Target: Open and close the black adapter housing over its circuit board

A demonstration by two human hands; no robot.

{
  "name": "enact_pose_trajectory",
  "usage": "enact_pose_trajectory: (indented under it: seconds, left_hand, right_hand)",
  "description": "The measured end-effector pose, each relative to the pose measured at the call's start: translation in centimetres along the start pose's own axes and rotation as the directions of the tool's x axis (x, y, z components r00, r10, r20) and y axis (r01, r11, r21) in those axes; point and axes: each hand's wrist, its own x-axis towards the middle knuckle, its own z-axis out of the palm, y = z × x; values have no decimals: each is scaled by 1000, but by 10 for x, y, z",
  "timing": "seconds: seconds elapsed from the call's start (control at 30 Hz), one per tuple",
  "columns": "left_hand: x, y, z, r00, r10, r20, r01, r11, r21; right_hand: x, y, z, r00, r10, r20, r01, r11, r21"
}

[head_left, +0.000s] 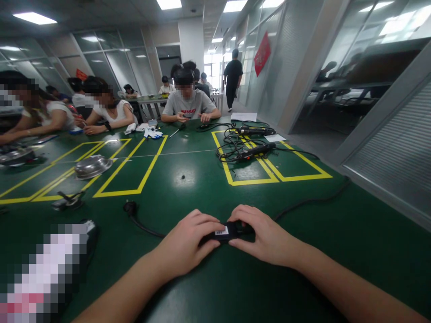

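Observation:
A small black power adapter (230,232) with a white label lies low over the green table, between my two hands. My left hand (193,235) is closed on its left end, fingers on top and thumb along the near side. On the right end my right hand (257,231) is curled round it, thumb in front. From the left side a black cord runs to a plug (129,207) on the table. Another black cable (311,199) leads away from the right side toward the table's right edge. The adapter's underside is hidden.
Yellow tape marks rectangles on the table (188,197). Black electric screwdrivers (256,151) lie amid tangled cables at the far right. A metal bowl (93,167) and a small dark metal part (69,200) sit at left. White-blue gloves (153,133) lie farther back. Several people sit around.

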Motion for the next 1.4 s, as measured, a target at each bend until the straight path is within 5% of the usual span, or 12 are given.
enact_pose_trajectory:
  seconds: [0.17,0.37,0.53,0.73,0.97,1.4]
  left_hand:
    - [2,-1,0,1000,-9,-12,8,999,-35]
    - [5,-12,0,952,-220,-211,213,975,-58]
    - [7,-19,4,945,-295,-141,307,949,77]
    - [3,-7,-6,975,-182,-125,205,957,207]
    - [2,2,-9,980,-177,92,151,961,233]
    - [1,0,-16,987,-144,70,135,984,114]
  right_hand:
    - [-3,2,1,1000,3,-7,-3,1000,14]
    - [-8,5,2,995,89,-45,-84,992,94]
    - [-5,3,-4,1000,8,-18,-8,1000,4]
    - [-4,2,-6,1000,1,-7,-1,1000,-29]
    - [-3,5,-7,1000,31,-1,-31,999,18]
    - [-5,5,-10,1000,-4,-7,5,997,83]
